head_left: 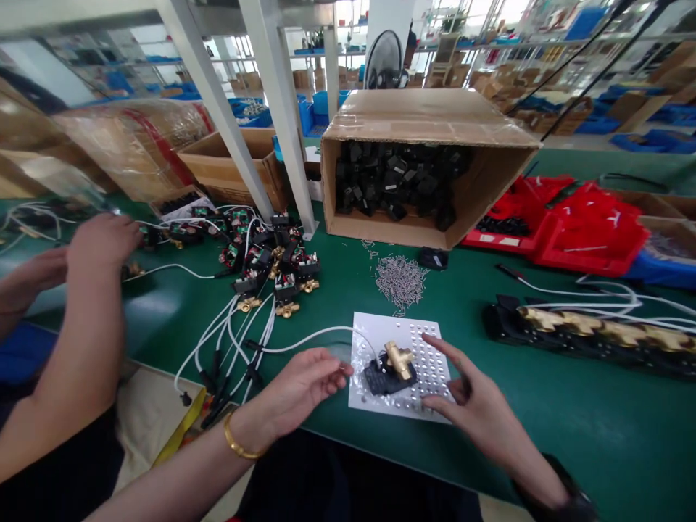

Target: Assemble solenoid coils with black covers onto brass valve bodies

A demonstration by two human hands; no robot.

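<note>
A black plastic housing with a brass valve body and a white cable lies on a white sheet dotted with rows of small shiny pieces. My right hand is beside it, thumb and forefinger spread over the sheet's right edge, holding nothing. To the left, my left hand hovers near the sheet's left edge, its fingers loosely curled and apart. I see nothing in its grasp.
Small metal pins are piled behind the sheet. A cardboard box holds black housings. Wired valve assemblies crowd the left; a row of brass valves lies right, near red bins. A co-worker's arm reaches in at left.
</note>
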